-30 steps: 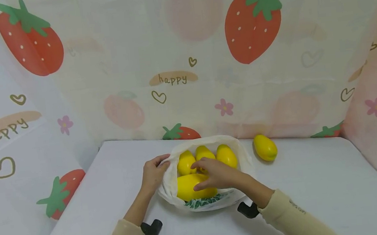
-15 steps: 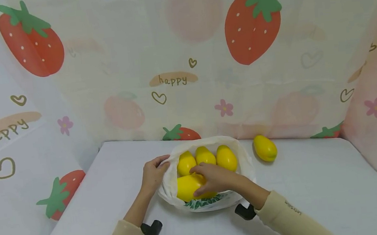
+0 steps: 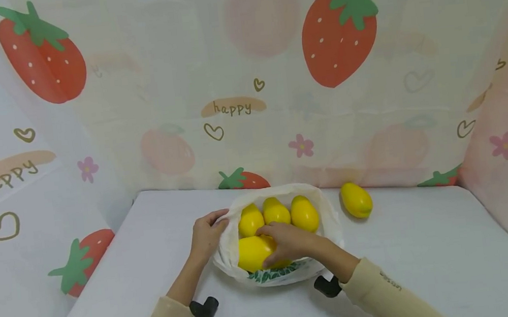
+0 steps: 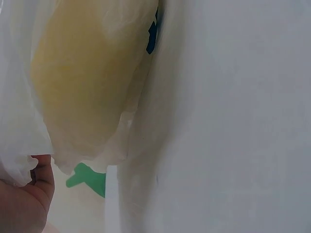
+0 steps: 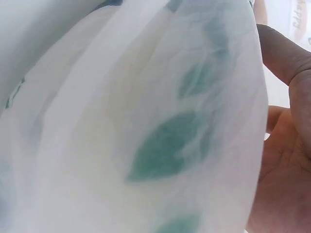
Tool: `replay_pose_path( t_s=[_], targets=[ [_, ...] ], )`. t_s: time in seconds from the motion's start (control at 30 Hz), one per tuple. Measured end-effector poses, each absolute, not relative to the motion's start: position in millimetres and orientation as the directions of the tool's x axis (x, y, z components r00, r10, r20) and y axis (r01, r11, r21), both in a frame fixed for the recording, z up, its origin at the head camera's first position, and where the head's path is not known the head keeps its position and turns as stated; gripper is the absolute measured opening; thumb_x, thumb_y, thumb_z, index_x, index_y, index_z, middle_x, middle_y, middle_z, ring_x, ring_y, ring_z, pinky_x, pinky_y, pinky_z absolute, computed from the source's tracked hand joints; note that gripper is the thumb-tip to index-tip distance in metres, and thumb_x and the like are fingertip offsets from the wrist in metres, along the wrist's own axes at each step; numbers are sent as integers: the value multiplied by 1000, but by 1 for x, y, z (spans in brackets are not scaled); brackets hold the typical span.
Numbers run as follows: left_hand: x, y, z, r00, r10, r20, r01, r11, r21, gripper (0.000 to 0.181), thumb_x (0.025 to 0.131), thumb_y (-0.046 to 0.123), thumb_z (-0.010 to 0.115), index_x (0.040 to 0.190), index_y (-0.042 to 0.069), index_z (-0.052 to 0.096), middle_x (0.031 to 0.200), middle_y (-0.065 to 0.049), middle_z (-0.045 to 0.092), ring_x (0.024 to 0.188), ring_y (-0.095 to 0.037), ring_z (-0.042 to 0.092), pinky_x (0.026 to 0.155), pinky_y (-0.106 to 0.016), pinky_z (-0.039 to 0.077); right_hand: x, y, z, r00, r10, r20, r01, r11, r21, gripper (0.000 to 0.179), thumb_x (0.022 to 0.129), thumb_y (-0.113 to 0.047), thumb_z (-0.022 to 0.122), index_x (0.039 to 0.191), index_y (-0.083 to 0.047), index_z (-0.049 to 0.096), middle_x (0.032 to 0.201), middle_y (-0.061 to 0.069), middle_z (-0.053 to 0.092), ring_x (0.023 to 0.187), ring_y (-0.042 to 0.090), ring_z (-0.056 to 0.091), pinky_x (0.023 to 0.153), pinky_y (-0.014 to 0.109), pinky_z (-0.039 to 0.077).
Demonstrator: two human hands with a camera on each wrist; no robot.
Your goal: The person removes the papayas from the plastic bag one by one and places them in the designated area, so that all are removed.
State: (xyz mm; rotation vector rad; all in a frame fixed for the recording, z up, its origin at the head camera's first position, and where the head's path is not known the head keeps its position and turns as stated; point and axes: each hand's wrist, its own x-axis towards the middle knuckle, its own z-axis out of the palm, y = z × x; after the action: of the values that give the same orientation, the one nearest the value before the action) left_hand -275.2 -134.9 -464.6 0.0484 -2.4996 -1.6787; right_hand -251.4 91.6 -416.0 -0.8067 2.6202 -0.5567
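Note:
In the head view, a white plastic bag [image 3: 330,215] with green leaf print stands open-mouthed on the table. My left hand [image 3: 205,237] pinches its left rim, which the left wrist view shows closer. Inside the bag, my right hand [image 3: 291,240] grips a large yellow mango [image 3: 250,255] lying crosswise, thumb on the near side and fingers over the far side. Behind that one sit three more yellow fruits [image 3: 304,215] in a row. In the right wrist view the bag's wall [image 5: 97,145] covers most of what the fingers hold.
Another yellow fruit [image 3: 356,200] lies on the white table [image 3: 428,254] to the right of the bag, near the back edge. A strawberry-print curtain [image 3: 252,143] closes off the back and sides. Black wrist mounts [image 3: 205,308] stick out below the sleeves.
My right hand has lowered slightly, its fingers and thumb closing round the large mango. My left hand and the bag have stayed in place.

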Motion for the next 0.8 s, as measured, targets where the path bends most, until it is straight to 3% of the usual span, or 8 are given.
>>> replay_pose_path(
  t_s=[0.8],
  targets=[
    [-276,-136,-466,-991,-105,84,39,375,926,28,94,12,61,121,7,68,127,-14,66,120,-28,61,104,-42,50,-255,98,-422,-765,-617,-186,-481,738,-473,72,78,-43,79,139,-16,51,132,1,61,107,15,56,105,41,48]
  ],
)
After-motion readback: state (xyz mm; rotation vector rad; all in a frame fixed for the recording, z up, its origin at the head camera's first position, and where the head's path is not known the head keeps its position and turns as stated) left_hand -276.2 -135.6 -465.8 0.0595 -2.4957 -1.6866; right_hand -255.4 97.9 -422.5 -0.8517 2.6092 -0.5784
